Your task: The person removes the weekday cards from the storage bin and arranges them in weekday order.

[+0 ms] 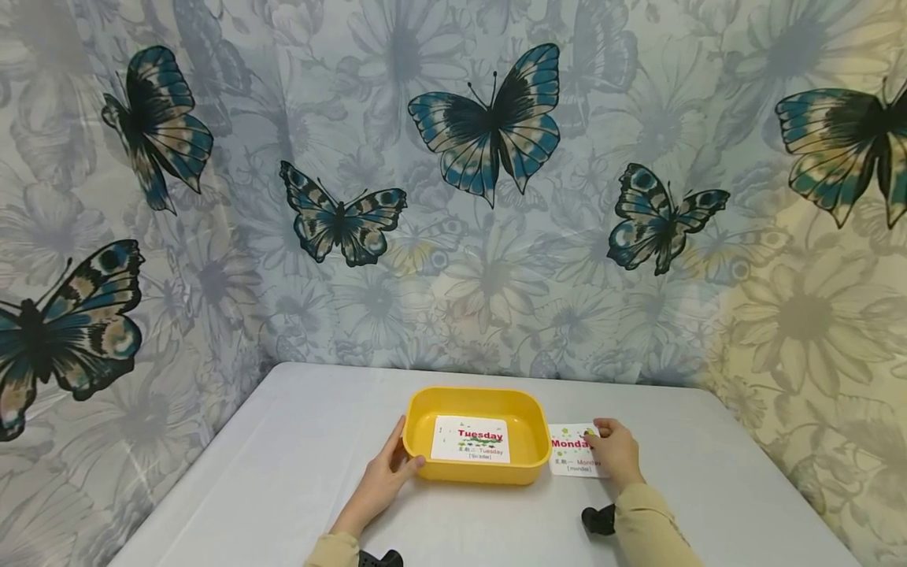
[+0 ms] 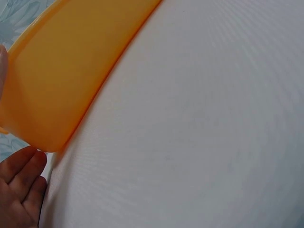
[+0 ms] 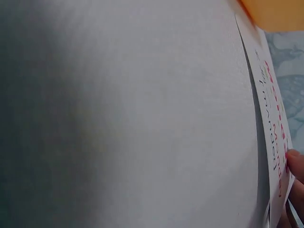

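Observation:
A yellow plastic tray [image 1: 468,473] with rounded corners stands on the white table. Flat on its bottom lies a white flashcard [image 1: 453,449] printed "Tuesday" in red. My left hand [image 1: 383,476] holds the tray's left end, thumb at the front corner and fingers along the side; the left wrist view shows the fingers [image 2: 28,171] against its outer wall. To the right of the tray, my right hand [image 1: 618,453] pinches the right edge of a "Monday" flashcard [image 1: 570,465]. In the right wrist view that card is slightly lifted off the table, thumb on its printed face.
White cloth covers the table [image 1: 283,441], whose far edge meets a curtain [image 1: 453,315] printed with flowers and butterflies. Black straps or mounts [image 1: 598,520] sit at both wrists, next to beige sleeves [image 1: 652,520].

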`<state>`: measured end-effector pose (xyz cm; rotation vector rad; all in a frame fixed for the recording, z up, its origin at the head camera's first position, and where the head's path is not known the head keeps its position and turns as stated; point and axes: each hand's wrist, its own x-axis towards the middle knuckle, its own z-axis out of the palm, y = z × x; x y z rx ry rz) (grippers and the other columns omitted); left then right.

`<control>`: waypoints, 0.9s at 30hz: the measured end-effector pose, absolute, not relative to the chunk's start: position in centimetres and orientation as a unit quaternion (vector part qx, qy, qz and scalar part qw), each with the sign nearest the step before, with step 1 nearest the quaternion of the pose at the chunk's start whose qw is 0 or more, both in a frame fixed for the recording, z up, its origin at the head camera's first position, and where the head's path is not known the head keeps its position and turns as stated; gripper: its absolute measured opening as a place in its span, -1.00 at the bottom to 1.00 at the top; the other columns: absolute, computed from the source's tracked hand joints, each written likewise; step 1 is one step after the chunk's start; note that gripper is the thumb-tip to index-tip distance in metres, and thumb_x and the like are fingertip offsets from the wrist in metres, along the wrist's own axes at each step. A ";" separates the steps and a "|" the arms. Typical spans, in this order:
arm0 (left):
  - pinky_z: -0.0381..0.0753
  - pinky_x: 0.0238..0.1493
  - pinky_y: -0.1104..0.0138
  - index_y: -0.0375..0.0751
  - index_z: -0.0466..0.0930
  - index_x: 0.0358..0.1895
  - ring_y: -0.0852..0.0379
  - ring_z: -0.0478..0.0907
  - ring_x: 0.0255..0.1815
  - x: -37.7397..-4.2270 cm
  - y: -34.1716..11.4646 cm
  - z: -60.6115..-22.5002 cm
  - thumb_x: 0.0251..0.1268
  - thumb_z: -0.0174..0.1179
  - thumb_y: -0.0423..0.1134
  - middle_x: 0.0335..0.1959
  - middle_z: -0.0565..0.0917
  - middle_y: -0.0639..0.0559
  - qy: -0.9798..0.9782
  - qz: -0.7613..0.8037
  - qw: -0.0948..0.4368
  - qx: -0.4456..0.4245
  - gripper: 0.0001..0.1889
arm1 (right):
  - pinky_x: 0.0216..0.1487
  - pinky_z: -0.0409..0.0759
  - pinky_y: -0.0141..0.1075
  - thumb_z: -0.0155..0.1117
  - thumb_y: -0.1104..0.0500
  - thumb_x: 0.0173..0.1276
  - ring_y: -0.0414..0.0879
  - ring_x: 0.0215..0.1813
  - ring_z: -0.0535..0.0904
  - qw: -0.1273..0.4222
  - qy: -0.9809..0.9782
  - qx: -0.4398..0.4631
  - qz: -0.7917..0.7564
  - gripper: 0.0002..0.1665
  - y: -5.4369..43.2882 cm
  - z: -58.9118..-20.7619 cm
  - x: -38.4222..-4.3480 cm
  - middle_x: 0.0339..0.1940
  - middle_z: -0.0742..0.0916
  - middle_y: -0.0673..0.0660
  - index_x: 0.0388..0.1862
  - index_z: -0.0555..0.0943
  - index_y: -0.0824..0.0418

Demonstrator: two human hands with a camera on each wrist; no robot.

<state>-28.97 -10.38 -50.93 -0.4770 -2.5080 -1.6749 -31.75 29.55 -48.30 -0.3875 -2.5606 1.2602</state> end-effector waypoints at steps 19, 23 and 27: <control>0.27 0.22 0.07 0.24 -0.16 0.47 -0.09 0.33 0.24 -28.9 -10.4 -50.8 0.27 0.17 -0.02 0.26 0.38 -0.14 -0.814 -0.558 0.041 -0.157 -0.18 | 0.06 0.33 0.10 0.19 0.29 0.21 0.31 0.01 0.46 0.140 -0.877 -0.148 0.434 -0.53 29.0 -48.1 -31.6 -0.04 0.58 0.46 0.06 0.42 0.53; 0.27 0.22 0.07 0.25 -0.16 0.47 -0.09 0.33 0.24 -29.0 -10.4 -50.9 0.28 0.16 -0.03 0.26 0.38 -0.14 -0.813 -0.558 0.041 -0.159 -0.19 | 0.07 0.33 0.10 0.19 0.28 0.24 0.31 0.03 0.44 0.128 -0.872 -0.150 0.448 -0.51 29.0 -47.9 -31.4 -0.02 0.56 0.48 0.09 0.40 0.54; 0.26 0.22 0.06 0.26 -0.16 0.47 -0.08 0.33 0.24 -29.1 -10.4 -50.9 0.28 0.16 -0.03 0.26 0.39 -0.14 -0.814 -0.556 0.042 -0.161 -0.19 | 0.09 0.34 0.10 0.16 0.24 0.27 0.32 0.08 0.40 0.112 -0.863 -0.151 0.468 -0.47 29.0 -47.5 -31.3 0.04 0.51 0.51 0.13 0.36 0.55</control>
